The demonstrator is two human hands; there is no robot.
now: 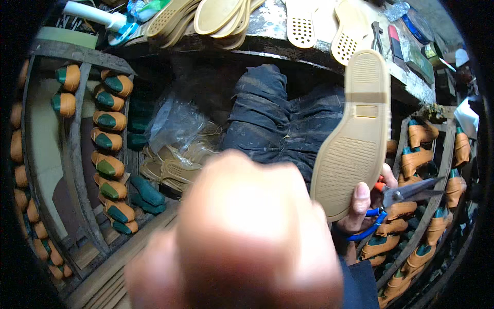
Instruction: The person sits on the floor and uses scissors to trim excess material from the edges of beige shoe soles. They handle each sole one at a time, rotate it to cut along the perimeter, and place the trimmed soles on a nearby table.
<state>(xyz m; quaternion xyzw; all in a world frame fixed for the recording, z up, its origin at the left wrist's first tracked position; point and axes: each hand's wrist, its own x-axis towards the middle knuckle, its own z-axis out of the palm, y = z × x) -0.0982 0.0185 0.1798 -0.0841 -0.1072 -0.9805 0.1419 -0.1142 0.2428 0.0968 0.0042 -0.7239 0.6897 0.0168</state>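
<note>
A beige shoe sole (355,139) stands upright at the right, its ridged underside facing me. My right hand (360,206) grips its lower part, with the thumb on the near face. The same hand also holds scissors (399,194) with red and blue handles; their blades point right. Very close to the camera, my left hand (242,232) fills the lower middle. It is heavily blurred, so its fingers and anything in them cannot be made out. My dark-trousered legs (262,113) lie behind the hands.
A workbench (319,49) across the top bears stacked soles (221,18), perforated soles (301,31) and pincers (377,37). Wooden racks on both sides hold orange-brown shoe uppers on green lasts (109,121). Plastic wrap (177,123) and more soles (177,172) lie below the bench.
</note>
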